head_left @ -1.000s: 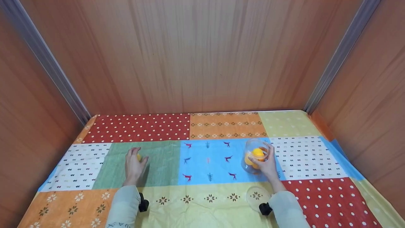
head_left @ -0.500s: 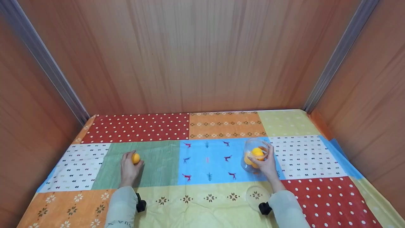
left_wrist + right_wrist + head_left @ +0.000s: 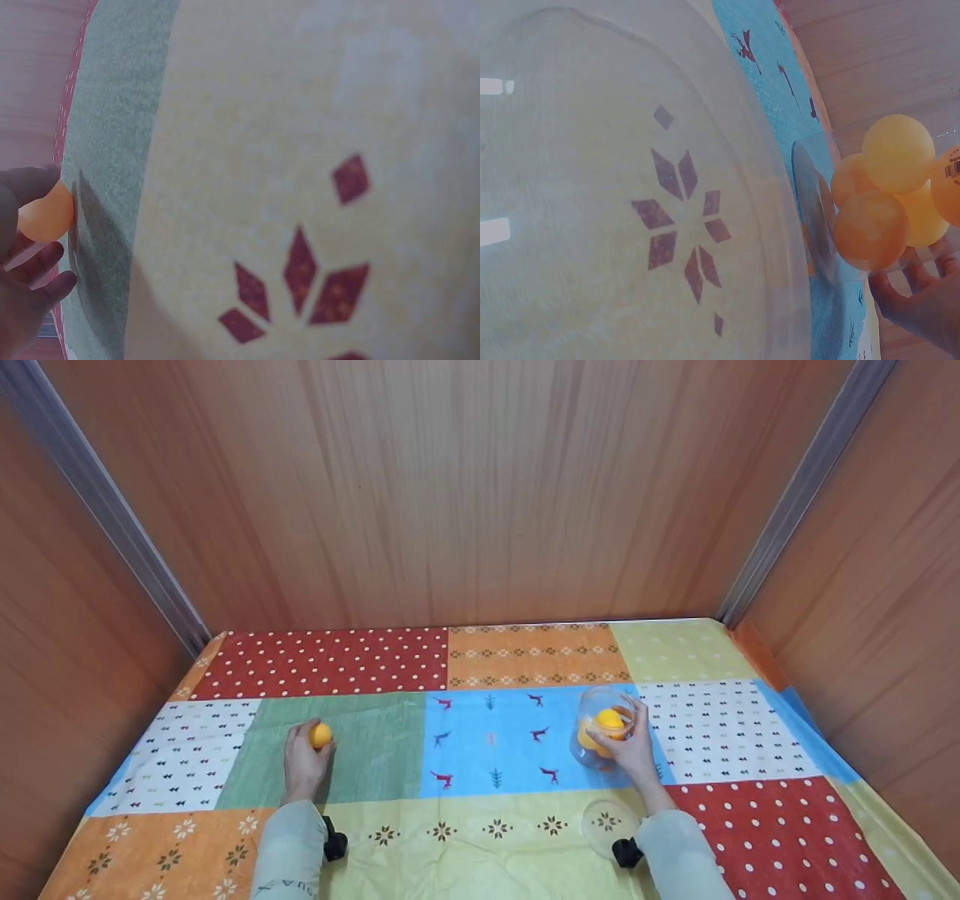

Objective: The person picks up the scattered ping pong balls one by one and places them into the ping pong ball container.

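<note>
In the head view my left hand point(image 3: 304, 761) is over the green patch of cloth and pinches an orange table tennis ball point(image 3: 321, 736). The left wrist view shows the same ball point(image 3: 49, 214) between thumb and fingers, low over the cloth; whether it touches the cloth, I cannot tell. My right hand point(image 3: 634, 746) grips the side of a clear jar point(image 3: 592, 701) that stands on the blue patch. Several orange and yellow balls point(image 3: 898, 154) lie inside that jar, one bearing a printed mark.
A clear round lid point(image 3: 604, 826) lies on the cloth in front of the jar, near the right wrist. The patchwork tablecloth point(image 3: 487, 847) covers the table. Wood-patterned panels point(image 3: 480, 510) close off the back and both sides.
My left hand has shifted slightly left and its fingers have closed in on the ball, which now shows more. The right hand and the jar have stayed in place.
</note>
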`<state>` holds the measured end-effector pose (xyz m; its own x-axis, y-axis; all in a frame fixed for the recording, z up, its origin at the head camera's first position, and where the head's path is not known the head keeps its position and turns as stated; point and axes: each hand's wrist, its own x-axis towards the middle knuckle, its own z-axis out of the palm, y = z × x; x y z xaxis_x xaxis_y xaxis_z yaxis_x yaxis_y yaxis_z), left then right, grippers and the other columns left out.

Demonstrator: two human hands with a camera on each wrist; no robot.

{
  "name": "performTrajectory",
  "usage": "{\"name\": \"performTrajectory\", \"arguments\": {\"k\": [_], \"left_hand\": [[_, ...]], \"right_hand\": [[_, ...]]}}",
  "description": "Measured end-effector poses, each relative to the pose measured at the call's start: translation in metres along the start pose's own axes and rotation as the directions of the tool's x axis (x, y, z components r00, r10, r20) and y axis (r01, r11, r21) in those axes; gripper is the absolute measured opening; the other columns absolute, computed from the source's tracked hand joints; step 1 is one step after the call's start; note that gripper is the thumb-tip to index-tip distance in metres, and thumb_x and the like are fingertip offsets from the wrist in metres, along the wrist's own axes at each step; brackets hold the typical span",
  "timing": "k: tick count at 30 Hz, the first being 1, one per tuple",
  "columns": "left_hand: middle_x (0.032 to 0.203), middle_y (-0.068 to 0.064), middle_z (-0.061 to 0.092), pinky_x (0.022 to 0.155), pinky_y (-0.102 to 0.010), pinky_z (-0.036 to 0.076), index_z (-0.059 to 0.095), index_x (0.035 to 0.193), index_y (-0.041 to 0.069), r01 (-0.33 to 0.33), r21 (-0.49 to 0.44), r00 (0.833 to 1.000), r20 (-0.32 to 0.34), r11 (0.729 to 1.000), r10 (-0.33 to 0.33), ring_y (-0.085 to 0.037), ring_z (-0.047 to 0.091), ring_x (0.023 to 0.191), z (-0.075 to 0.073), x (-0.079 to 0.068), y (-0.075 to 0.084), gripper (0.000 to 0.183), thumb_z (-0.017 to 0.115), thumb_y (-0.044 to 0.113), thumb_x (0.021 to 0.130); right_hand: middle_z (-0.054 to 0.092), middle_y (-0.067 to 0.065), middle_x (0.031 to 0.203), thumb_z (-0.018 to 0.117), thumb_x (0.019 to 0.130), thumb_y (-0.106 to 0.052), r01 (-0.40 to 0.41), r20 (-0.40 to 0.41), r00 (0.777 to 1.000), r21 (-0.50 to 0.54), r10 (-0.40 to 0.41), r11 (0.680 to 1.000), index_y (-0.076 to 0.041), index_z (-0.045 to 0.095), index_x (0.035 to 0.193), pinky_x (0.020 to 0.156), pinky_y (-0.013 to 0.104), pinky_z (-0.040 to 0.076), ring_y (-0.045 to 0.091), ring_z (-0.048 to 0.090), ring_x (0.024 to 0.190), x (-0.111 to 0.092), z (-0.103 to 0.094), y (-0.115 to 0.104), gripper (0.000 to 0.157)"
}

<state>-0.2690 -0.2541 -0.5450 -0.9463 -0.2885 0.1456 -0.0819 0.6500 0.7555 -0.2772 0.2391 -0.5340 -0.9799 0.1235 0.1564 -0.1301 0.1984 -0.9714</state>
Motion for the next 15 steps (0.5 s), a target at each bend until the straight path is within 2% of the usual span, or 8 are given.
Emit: {"name": "performTrajectory", "arguments": {"k": [4,10,15], "left_hand": [[0.118,-0.026,0.038,0.093,-0.052,0.030,0.041,0.123,-0.009,0.004,-0.008,1.000,-0.010,1.000,-0.004,-0.040,0.038,0.107,0.0002,-0.0010,0.0009,0.042,0.054,-0.003,0.084],[0.114,-0.026,0.040,0.091,-0.052,0.031,0.044,0.121,-0.010,-0.001,-0.027,1.000,-0.027,1.000,0.000,-0.040,0.040,0.104,0.0035,-0.0016,0.0035,0.040,0.055,-0.004,0.083],[0.111,-0.026,0.040,0.091,-0.051,0.031,0.044,0.120,-0.010,-0.005,-0.042,1.000,-0.031,0.999,0.004,-0.039,0.040,0.101,0.0093,-0.0044,0.0037,0.040,0.056,-0.004,0.082]], "right_hand": [[0.031,0.022,0.130,0.074,0.071,-0.010,0.002,-0.004,1.000,0.022,-0.002,1.000,-0.013,0.021,0.133,0.097,0.048,0.026,0.033,0.030,0.119,0.0004,0.0005,0.0002,0.082],[0.034,0.022,0.128,0.074,0.069,-0.009,0.047,-0.029,0.998,0.022,-0.046,0.999,-0.011,0.023,0.133,0.096,0.043,0.030,0.031,0.033,0.118,0.0010,0.0016,0.0014,0.082],[0.036,0.021,0.126,0.075,0.069,-0.006,0.025,-0.040,0.999,0.032,-0.024,0.999,-0.011,0.023,0.133,0.091,0.038,0.032,0.030,0.035,0.114,0.0005,0.0027,0.0004,0.082]]}}
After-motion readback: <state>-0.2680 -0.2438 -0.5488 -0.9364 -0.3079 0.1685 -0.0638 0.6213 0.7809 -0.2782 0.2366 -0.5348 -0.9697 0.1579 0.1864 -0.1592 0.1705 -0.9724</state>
